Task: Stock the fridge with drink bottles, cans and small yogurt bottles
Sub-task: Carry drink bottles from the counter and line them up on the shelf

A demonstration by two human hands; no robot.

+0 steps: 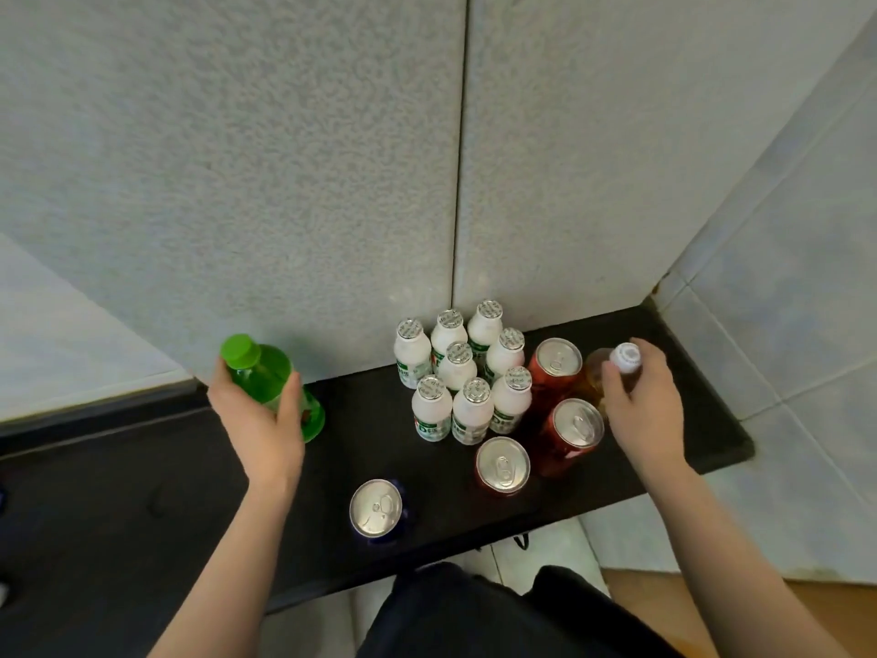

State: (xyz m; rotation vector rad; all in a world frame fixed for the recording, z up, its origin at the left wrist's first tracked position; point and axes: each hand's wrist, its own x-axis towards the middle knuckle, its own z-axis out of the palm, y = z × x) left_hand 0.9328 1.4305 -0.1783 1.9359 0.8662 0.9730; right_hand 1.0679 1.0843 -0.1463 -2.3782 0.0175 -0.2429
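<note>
Gripping one bottle apiece, both hands are closed on their loads. The left hand wraps fingers and thumb round the shoulder of the green bottle, which leans a little toward the left part of the black bench. The right hand curls round the neck of the amber bottle with the white cap, near the right end and just beside the cans. Whether either base has left the bench I cannot tell. The step in hand looks like the pick-up of the two drink bottles, early in the stocking, since most of the stock stands untouched. The next move likely calls for lifting the amber bottle straight up, as two red cans stand close against it and a sideways pull could knock them, then carrying both bottles to the fridge, which is not in view. Counted, there are two drink bottles, both in hand. Eight small yogurt bottles with foil tops stand clustered upright at the back of the bench. There are four upright cans: three red in a line right of the cluster, and one blue can apart at the front edge.
</note>
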